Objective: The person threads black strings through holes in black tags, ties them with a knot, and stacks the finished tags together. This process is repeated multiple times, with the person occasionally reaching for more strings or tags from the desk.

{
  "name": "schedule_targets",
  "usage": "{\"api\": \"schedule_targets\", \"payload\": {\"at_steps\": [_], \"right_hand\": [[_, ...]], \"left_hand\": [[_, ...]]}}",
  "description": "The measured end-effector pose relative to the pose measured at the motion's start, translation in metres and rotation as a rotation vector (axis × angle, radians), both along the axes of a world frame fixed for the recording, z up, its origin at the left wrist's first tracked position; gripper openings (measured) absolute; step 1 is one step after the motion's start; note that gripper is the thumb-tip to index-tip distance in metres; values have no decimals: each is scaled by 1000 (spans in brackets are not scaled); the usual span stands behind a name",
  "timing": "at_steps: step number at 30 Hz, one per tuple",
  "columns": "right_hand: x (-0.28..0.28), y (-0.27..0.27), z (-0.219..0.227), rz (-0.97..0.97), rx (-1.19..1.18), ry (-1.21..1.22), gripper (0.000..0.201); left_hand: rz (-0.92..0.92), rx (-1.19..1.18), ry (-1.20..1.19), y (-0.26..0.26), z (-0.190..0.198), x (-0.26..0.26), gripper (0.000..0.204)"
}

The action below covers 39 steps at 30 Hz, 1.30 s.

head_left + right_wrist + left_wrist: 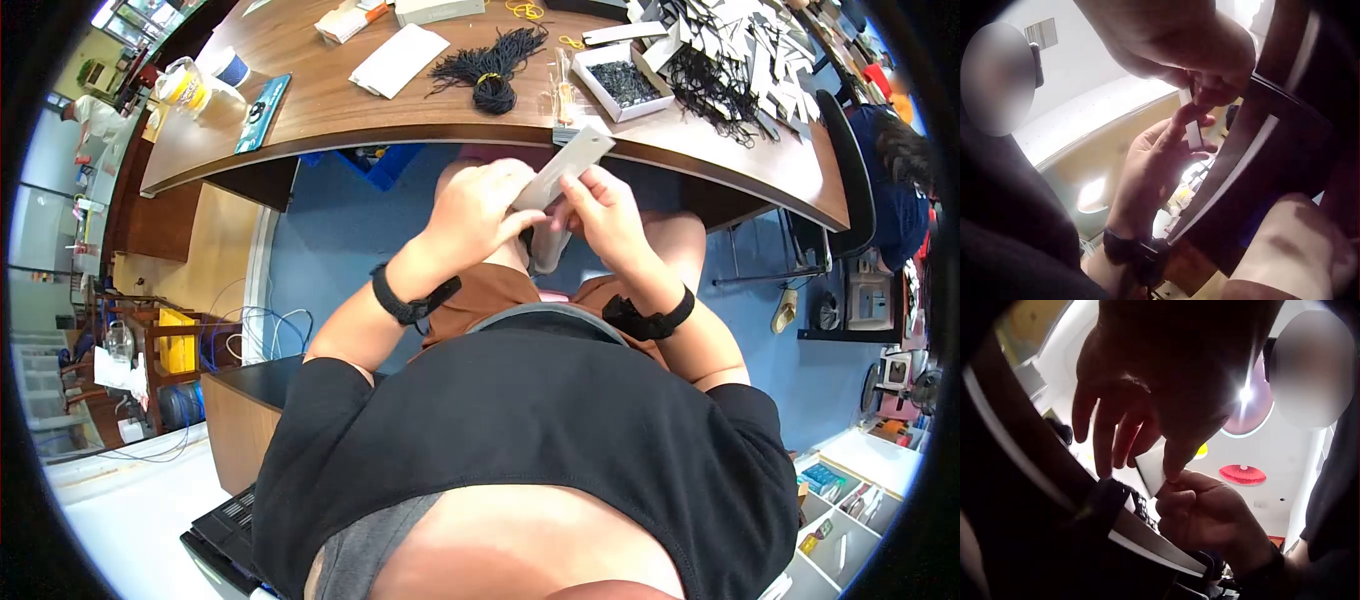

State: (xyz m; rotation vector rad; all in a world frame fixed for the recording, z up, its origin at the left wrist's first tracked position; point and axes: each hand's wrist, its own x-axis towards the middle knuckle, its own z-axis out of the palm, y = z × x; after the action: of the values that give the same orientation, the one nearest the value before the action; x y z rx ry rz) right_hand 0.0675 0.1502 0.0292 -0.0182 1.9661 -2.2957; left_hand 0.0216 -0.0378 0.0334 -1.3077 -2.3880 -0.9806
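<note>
A flat grey-white hang tag (572,163) with a small hole near its far end is tilted up between both hands, just off the table's front edge. My left hand (480,207) holds its near left part between thumb and fingers. From the other side, my right hand (607,218) pinches the tag's edge with thumb and index finger. In the left wrist view, the tag (1152,472) shows pale behind the left thumb. Seen edge-on in the right wrist view, the tag (1192,128) is a narrow white strip among the fingers.
On the table (330,130) lie a bundle of black cords (490,75), a white box of small black pieces (622,85) and a heap of tags with black strings (745,60). White sheets (400,60), a blue packet (264,112) and a paper cup (230,67) stand further left.
</note>
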Motion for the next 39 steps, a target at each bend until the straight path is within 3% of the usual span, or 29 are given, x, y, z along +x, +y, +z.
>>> {"api": "schedule_targets", "payload": {"at_steps": [1,3,6,9,12,15,17,23,26,29,30,33,36,37,39], "right_hand": [[-2,2,-13,10,116,37,21],[-5,6,-40,4,314,69,19],[-9,14,-62,-6,389,-41,21],[-13,20,-63,-73,604,172,21],[-19,23,-70,-89,613,168,22],[-21,25,-76,-73,611,65,23],[-19,25,-69,-50,511,-44,24],[-15,17,-67,-178,496,74,24],[-17,17,-56,-172,569,-38,25],[-15,20,-42,-251,1107,233,27],[-14,16,-19,-260,1207,240,27],[-25,4,20,-264,1032,386,19],[-59,-7,33,-249,1011,627,12],[-70,-12,33,-269,1066,649,12],[-89,-23,30,-308,1175,693,12]], "left_hand": [[22,-12,-26,3,-7,1,34],[29,129,-325,9,-30,-4,31],[24,260,-630,24,-49,-13,25],[13,441,-959,39,-57,-17,17],[120,327,-760,47,-63,-20,14],[194,285,-326,49,-64,-16,14],[196,308,-338,48,-66,-10,14],[168,377,-393,47,-62,-19,14],[193,367,-473,50,-65,-24,17],[284,306,-484,47,-58,-37,20],[288,310,-509,47,-59,-39,21],[296,306,-604,44,-58,-38,21],[329,279,-265,33,-62,-41,20],[379,242,-356,28,-44,-35,15],[436,276,-112,16,-36,-39,12]]}}
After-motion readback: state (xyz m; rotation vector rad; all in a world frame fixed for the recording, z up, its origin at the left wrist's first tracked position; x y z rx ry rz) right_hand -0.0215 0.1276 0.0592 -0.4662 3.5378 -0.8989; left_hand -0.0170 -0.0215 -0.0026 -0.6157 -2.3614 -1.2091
